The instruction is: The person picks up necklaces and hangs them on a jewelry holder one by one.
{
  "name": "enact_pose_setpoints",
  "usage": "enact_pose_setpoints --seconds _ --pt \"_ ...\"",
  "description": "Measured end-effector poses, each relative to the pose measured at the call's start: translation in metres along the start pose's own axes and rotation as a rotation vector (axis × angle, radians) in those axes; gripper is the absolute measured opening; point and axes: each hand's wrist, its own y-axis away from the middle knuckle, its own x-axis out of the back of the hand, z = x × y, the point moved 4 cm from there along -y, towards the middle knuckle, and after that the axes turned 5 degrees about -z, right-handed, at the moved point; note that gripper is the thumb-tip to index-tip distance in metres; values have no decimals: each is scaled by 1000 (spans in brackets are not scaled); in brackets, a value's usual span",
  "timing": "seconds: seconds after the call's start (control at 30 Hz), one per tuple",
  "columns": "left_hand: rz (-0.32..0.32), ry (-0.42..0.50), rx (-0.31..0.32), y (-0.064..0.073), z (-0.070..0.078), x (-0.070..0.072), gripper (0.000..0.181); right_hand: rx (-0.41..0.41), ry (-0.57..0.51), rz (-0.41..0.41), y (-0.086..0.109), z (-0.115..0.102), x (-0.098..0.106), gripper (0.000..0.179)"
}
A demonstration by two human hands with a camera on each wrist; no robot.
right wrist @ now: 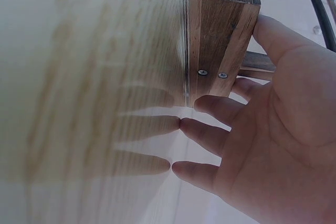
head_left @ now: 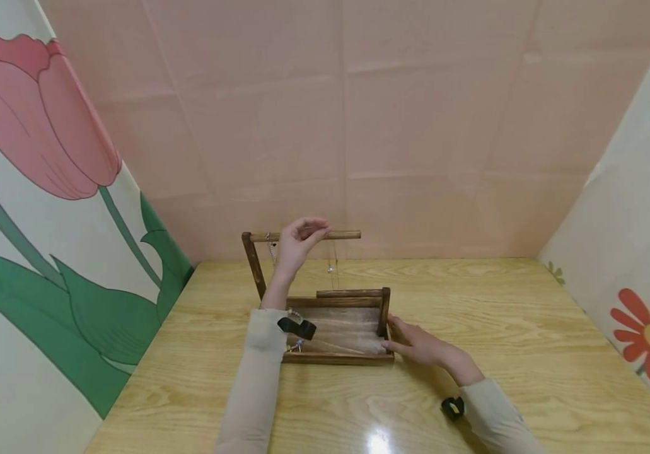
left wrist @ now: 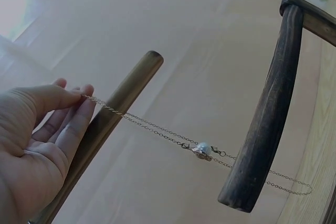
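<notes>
My left hand [head_left: 295,247] pinches a thin chain necklace [left wrist: 157,130] between thumb and fingertips, beside the upper bar [head_left: 344,234] of a dark wooden jewelry stand [head_left: 338,360]. The chain hangs past that bar, with a white bead pendant [left wrist: 203,149] on it, and its lower loop passes behind the short lower bar [head_left: 350,293]. My right hand [head_left: 421,343] holds the right end of the stand's tray, thumb over the rim. Its other fingers lie along the outside, tips close to the tabletop in the right wrist view.
Another piece of jewelry [head_left: 272,246] hangs on the upper bar's left part, and small jewelry [head_left: 296,346] lies in the tray, partly behind the left arm. The stand is on a wood-grain table [head_left: 500,315], before a pink backdrop [head_left: 415,157] and flower-printed side panels.
</notes>
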Motion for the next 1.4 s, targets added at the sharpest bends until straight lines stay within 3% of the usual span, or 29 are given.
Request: enact_pose_setpoints --seconds 1.4 --pt "78 7 -47 25 0 34 23 21 23 -4 -2 0 0 78"
